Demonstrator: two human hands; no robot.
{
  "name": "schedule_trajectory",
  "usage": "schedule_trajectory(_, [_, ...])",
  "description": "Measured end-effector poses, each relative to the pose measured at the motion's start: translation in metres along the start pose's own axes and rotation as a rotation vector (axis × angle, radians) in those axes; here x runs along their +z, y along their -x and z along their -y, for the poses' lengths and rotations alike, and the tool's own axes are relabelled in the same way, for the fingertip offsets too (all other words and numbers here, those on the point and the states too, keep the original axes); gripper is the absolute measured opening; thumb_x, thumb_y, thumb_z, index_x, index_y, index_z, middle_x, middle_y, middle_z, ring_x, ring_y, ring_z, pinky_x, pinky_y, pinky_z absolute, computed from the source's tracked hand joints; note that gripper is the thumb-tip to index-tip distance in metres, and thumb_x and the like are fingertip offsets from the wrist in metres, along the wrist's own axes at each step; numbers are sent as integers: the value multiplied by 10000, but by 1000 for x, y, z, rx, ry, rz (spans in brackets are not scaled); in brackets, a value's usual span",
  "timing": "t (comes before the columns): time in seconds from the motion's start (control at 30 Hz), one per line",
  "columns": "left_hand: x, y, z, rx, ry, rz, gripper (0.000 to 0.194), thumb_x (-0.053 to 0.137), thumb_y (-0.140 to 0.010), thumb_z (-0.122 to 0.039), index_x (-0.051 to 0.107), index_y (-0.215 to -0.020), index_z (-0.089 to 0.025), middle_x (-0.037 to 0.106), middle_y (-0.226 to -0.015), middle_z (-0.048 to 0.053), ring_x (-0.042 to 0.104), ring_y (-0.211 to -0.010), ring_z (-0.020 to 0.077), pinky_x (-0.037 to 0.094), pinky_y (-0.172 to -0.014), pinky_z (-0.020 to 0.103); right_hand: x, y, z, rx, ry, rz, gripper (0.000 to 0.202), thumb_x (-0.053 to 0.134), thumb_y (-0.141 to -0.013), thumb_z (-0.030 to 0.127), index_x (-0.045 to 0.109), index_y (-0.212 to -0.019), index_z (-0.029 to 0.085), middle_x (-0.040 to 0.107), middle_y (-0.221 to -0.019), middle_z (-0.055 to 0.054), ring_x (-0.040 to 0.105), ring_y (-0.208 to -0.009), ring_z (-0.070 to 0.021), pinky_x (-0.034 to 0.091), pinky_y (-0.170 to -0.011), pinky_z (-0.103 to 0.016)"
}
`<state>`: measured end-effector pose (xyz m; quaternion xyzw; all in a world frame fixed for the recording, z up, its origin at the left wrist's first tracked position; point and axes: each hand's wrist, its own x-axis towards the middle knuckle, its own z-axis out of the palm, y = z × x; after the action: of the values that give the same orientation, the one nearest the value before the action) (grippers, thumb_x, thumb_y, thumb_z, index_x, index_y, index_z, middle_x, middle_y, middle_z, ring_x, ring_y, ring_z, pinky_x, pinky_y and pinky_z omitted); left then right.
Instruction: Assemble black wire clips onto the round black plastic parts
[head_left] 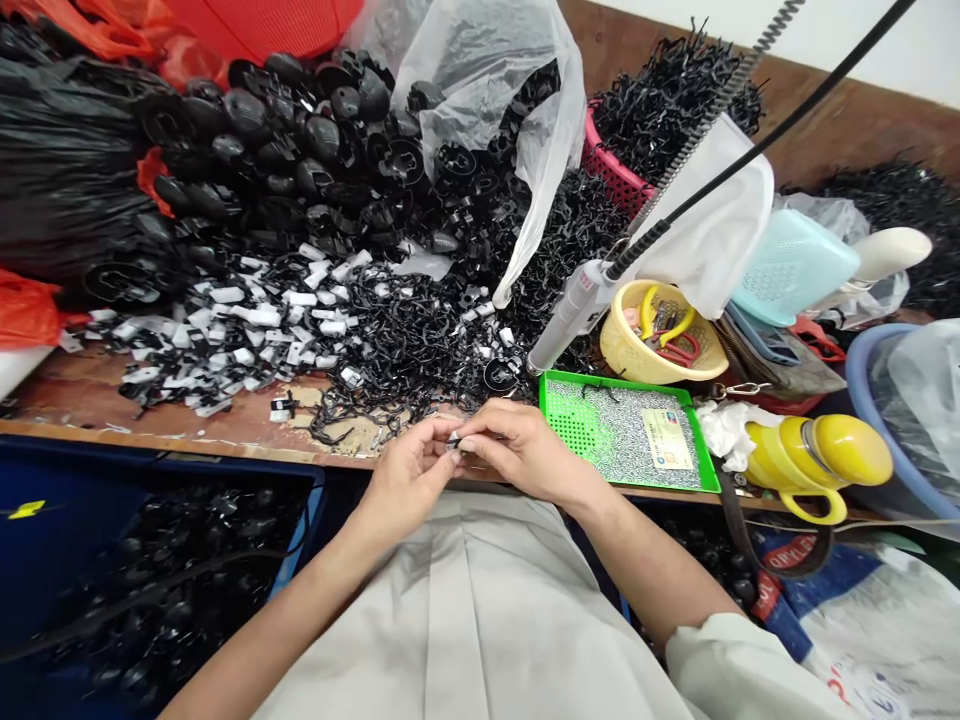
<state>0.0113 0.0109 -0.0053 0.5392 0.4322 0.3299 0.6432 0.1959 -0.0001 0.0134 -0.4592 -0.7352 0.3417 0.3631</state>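
Note:
At the table's front edge, both of my hands meet fingertip to fingertip over a small black-and-white plastic part (453, 441). My left hand (411, 472) pinches it from the left, thumb against fingers. From the other side my right hand (517, 445) is closed on it too, hiding most of its shape. Just beyond them lies a heap of thin black plastic pieces (405, 335). Left of that spreads a pile of white-and-black small parts (247, 320). A green tray (705, 470) holding tiny silvery pieces and a card (667, 440) is right of my right hand.
An electric screwdriver (574, 310) hangs from a coiled cord behind the tray. A yellow basket (664, 370) contains pliers (675, 318). A yellow bottle (814, 450) lies at the right. Round black housings (322, 140) are heaped at the back. A blue bin (300, 560) stands below left.

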Motion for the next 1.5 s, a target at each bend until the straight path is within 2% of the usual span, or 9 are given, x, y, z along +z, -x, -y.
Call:
schedule_trajectory(0.27, [5, -9, -7, -64, 37, 35, 257, 693, -787, -281, 649, -1017, -175, 679, -1020, 57, 646, -834, 160, 592, -736, 313, 17, 10, -10, 101, -112, -290, 99, 624, -896, 274, 704, -906, 218, 699, -858, -29, 629, -810, -156, 501, -753, -298])
schedule_trajectory(0.53, [29, -28, -11, -228, 185, -6, 239, 668, -747, -258, 636, -957, -147, 663, -781, 23, 611, -624, 130, 544, -621, 287, 5, 25, -14, -53, 379, -170, 367, 578, -893, 220, 556, -1258, 182, 644, -1116, -133, 593, -1058, -257, 510, -891, -429])
schedule_trajectory(0.63, [40, -41, -15, -70, -60, 31, 197, 606, -783, -250, 660, -946, -153, 684, -822, 57, 643, -724, 181, 542, -687, 329, -2, 27, -20, 72, 378, -279, 304, 614, -844, 210, 593, -1146, 176, 644, -1004, -106, 616, -930, -233, 528, -798, -382])
schedule_trajectory(0.83, [55, -91, -24, 532, -981, -331, 328, 628, -781, -182, 660, -1107, -183, 518, -1410, 161, 370, -1370, 378, 233, -1123, 606, -21, 43, -24, 297, 93, -539, 262, 721, -740, 255, 590, -959, 198, 604, -833, -12, 578, -716, -151, 501, -691, -306])
schedule_trajectory(0.9, [57, -101, -21, 592, -1083, -321, 244, 609, -787, -153, 672, -1022, -180, 509, -1422, 155, 343, -1387, 391, 232, -1116, 617, -23, 51, -22, 308, 25, -566, 269, 723, -739, 254, 576, -960, 205, 592, -826, -4, 568, -714, -148, 493, -690, -305])
schedule_trajectory(1.03, [55, -85, -14, 658, -894, -244, 234, 471, -871, -125, 642, -1026, -166, 664, -1102, 135, 598, -1103, 261, 465, -962, 433, -18, 60, -15, 204, -76, -635, 295, 714, -754, 252, 543, -993, 220, 565, -896, -15, 557, -743, -145, 489, -689, -304])
schedule_trajectory(1.13, [50, -49, -15, 566, -637, -133, 271, 498, -887, -177, 639, -1118, -198, 657, -1101, 96, 608, -1062, 215, 488, -940, 373, -9, 57, -7, 80, -41, -580, 309, 728, -742, 249, 541, -986, 224, 562, -931, -28, 552, -795, -157, 482, -709, -307])
schedule_trajectory(1.33, [25, 10, -16, -106, 75, 43, 278, 557, -836, -297, 602, -1098, -215, 626, -972, 48, 619, -745, 173, 535, -542, 282, 20, 46, -2, 99, -40, -286, 292, 715, -734, 239, 545, -970, 213, 543, -830, 1, 521, -681, -126, 458, -611, -259])
schedule_trajectory(1.5, [9, 28, -10, -247, 26, 34, 212, 633, -762, -261, 560, -954, -212, 579, -872, 10, 559, -658, 142, 420, -401, 204, 43, 46, 1, 99, 47, -149, 271, 700, -733, 224, 568, -969, 204, 564, -839, -9, 533, -726, -143, 453, -649, -275])
